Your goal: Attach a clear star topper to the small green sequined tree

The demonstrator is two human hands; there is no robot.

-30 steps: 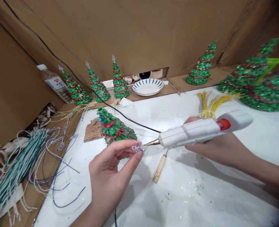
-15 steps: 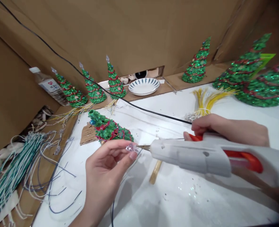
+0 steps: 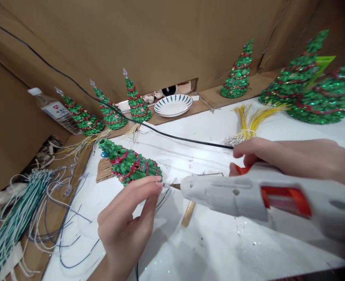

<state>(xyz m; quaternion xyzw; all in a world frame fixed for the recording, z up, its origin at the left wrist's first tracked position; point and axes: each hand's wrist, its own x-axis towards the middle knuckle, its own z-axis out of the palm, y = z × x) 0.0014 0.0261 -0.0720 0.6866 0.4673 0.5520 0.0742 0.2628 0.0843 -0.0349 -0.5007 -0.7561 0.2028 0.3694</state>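
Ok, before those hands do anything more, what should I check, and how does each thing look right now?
1. Glue gun held: ok. The right hand grips it.
2. Small piece held: ok, it seems. The left hand pinches it, though fingers hide most of it.
3. Fingertips well away from the nozzle: not ok, I'd say. It points at them from very close.
4. Black cord clear of the nozzle: ok. It runs behind, toward the right hand.
5. Top of the green tree behind the left hand uncovered: ok. No clear tip sits on it.
6. Nozzle hot: cannot tell.
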